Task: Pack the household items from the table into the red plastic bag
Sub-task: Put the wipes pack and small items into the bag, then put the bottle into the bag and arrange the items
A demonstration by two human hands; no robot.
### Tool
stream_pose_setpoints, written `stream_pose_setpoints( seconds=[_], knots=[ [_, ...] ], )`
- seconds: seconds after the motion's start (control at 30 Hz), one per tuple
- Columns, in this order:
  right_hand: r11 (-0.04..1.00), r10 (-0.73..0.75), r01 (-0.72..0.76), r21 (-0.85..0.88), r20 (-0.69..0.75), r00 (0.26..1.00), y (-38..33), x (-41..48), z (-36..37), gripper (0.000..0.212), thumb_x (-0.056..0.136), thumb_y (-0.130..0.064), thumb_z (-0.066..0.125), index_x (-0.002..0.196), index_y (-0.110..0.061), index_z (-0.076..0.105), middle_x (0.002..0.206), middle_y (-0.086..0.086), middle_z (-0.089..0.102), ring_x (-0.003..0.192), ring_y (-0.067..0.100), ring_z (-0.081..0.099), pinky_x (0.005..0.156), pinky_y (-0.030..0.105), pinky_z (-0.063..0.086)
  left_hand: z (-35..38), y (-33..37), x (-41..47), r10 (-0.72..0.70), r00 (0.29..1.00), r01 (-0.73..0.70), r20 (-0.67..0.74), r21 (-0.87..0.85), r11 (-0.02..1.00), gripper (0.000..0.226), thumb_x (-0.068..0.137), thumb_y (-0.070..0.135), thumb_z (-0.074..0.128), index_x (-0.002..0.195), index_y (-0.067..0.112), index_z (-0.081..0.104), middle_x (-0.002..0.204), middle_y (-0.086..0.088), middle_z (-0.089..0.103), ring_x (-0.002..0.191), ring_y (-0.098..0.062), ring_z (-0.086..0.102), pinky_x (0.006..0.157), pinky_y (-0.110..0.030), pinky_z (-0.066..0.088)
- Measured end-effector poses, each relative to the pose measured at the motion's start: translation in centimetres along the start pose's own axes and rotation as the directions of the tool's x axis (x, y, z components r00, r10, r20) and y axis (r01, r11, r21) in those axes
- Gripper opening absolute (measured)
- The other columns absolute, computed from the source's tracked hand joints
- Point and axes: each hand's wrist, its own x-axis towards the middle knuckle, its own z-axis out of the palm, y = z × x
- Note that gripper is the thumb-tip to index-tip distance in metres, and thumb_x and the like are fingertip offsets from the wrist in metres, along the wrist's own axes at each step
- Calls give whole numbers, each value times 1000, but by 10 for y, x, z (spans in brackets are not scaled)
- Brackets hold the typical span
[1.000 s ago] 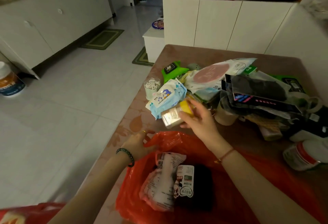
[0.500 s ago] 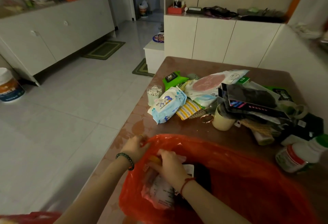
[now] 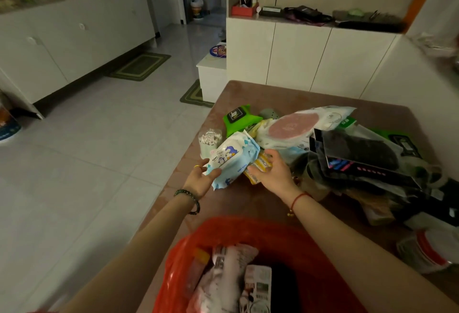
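The red plastic bag lies open at the table's near edge, with white packets and a black item inside. Beyond it lies a blue baby wipes pack. My left hand grips its near-left end, thumb on top. My right hand cups a yellow striped packet just right of the wipes, thumb and fingers on either side of it. Both items still rest on the table.
A pile of packets covers the table's right half: a green wipes pack, a pink-disc packet, a black packet. A cotton swab jar stands near the left edge. A white bottle lies at the right.
Both hands have left the red bag and reached forward to the pile. The left hand let go of the bag's rim and took the wipes pack. The right hand came out empty.
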Motion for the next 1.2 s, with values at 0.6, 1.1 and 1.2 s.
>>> stream_pose_setpoints(
  seconds=[0.6, 1.1, 1.2],
  knots=[
    [985, -61, 93, 144, -214, 975, -7, 29, 48, 13, 75, -9, 72, 79, -1, 63, 75, 9, 63, 69, 19, 57, 55, 11, 43, 17, -31, 52, -254, 960, 192, -115, -388, 901, 76, 76, 32, 70, 137, 5, 32, 136, -16, 49, 119, -29, 52, 95, -37, 45],
    [730, 152, -30, 682, -119, 981, -8, -149, -78, 39, 78, -18, 68, 116, -16, 59, 110, 9, 69, 100, 25, 66, 87, 44, 54, 72, 43, -145, 135, 946, -58, 297, -253, 966, 37, 77, 30, 68, 106, 6, 65, 93, -3, 74, 79, -11, 71, 72, -26, 58],
    [703, 261, -177, 689, -18, 965, 24, -186, -77, 51, 73, -9, 73, 120, -17, 55, 107, 11, 71, 88, 26, 71, 68, 38, 60, 98, 17, -162, 77, 929, -37, 362, -117, 992, 39, 81, 36, 62, 107, 7, 62, 103, -11, 71, 95, -26, 67, 88, -41, 54]
  ],
)
